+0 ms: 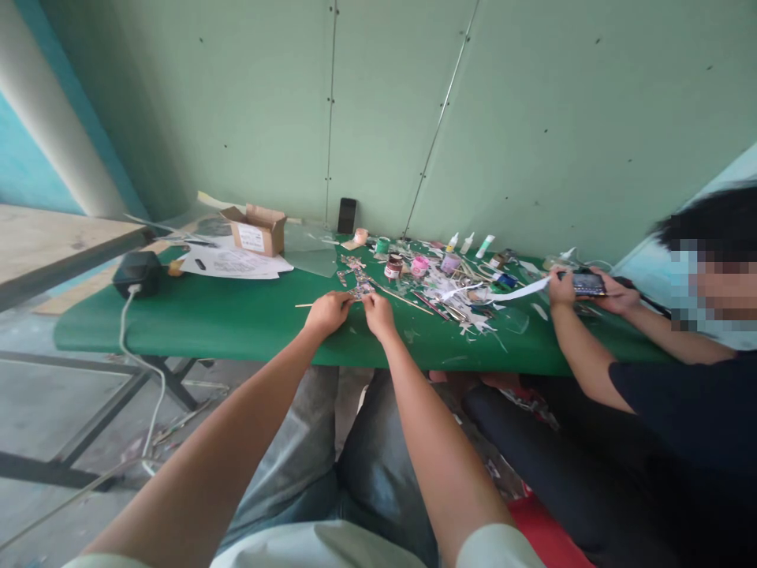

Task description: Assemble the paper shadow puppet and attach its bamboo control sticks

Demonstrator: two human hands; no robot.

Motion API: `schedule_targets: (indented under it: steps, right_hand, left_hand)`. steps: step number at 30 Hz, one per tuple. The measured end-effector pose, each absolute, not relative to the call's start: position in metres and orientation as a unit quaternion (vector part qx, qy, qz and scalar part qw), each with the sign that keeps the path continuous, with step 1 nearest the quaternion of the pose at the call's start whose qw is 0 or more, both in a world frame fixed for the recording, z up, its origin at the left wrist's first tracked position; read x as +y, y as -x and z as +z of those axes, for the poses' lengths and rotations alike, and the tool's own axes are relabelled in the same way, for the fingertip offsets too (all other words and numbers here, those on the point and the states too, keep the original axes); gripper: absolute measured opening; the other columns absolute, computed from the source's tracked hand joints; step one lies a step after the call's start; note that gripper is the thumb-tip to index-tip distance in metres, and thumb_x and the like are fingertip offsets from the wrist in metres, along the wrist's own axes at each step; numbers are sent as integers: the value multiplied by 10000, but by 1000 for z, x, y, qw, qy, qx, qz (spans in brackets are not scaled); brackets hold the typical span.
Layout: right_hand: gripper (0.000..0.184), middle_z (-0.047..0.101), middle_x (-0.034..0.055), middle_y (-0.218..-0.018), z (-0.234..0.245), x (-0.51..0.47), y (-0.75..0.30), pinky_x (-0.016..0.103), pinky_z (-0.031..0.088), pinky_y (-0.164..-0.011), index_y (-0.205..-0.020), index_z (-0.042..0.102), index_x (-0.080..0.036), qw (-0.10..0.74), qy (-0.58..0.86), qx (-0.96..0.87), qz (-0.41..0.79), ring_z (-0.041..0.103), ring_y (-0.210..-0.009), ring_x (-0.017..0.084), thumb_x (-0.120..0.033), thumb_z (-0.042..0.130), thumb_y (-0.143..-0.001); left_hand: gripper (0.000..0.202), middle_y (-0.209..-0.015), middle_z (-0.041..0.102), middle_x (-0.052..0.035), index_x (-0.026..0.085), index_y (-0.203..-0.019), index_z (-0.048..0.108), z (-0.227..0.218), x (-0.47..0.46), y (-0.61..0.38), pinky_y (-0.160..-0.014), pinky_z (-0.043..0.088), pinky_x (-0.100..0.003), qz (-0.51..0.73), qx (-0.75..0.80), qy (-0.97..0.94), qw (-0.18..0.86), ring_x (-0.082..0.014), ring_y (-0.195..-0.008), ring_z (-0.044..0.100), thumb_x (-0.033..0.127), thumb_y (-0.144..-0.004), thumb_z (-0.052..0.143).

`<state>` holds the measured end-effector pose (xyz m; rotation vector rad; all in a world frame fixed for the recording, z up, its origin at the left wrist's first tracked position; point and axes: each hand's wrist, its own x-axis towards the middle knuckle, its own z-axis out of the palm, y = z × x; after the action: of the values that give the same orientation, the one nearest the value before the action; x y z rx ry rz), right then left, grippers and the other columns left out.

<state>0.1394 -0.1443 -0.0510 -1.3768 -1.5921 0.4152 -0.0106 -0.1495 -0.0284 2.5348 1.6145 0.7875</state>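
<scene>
At the front of the green table, my left hand (329, 312) and my right hand (379, 314) are close together, fingers closed on the near edge of a patchy, multicoloured cut-out piece (358, 278). Its openwork shape stretches away from me over the tabletop; what it is made of is too small to tell. A thin wooden stick (303, 305) shows left of my left hand, and whether that hand touches it is unclear. Beyond my right hand lies another long thin stick (408, 301). Just past it stand a dark red paint jar (393, 267) and a pink paint jar (420, 266).
Paper scraps (467, 304) litter the green table (236, 315) to the right. An open cardboard box (259, 233), printed sheets (228, 263) and a black power adapter (136, 272) are at left. A phone (347, 214) leans on the wall. On my right, a person's hands (561, 289) hold another phone (588, 285).
</scene>
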Motion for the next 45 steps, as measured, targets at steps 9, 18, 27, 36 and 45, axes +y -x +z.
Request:
schedule_targets:
  steps: [9,18,27,36,45]
  right_hand:
    - [233,656,51,-699,-49,-146,-138,286,409,-672,-687,564,-203,474,566,-652,175,583,-677,203,-283,461,-881]
    - [256,632,29,-635,-48,-146,-140,276,416,-669,-645,548,-212,488,559,-644,188,572,-662,195,-280,474,-881]
    - [251,583,9,-577,-40,-153,-136,284,413,-673,-591,510,-223,537,552,-600,216,534,-611,187,-258,541,-838]
    - [381,339,-89,-461,-33,-198,-136,248,358,-436,-669,423,-242,649,499,-495,291,369,-407,117,-559,418,-881]
    - [357,342,-98,-475,16,-325,-120,205,358,-438,-661,517,-207,710,321,-415,470,358,-424,71,-481,668,-833]
  left_hand:
    - [282,-1065,735,-100,174,-1074,720,-28,-150,10,-920,504,-312,252,517,-818,15,-225,-1033,660,250,-952,478]
    - [284,-1171,725,-44,238,-1135,717,-29,-148,13,-906,513,-295,272,506,-818,32,-222,-1071,672,278,-936,518]
    - [242,-1085,737,-63,223,-1067,716,-30,-153,10,-853,507,-299,290,495,-818,26,-228,-1018,668,248,-931,518]
    - [165,-869,701,-62,171,-980,688,-11,-165,12,-817,488,-305,395,440,-806,14,-196,-858,627,237,-908,555]
    - [251,-807,701,-40,156,-880,702,25,-286,-5,-570,478,-198,593,272,-692,310,-115,-677,619,404,-852,670]
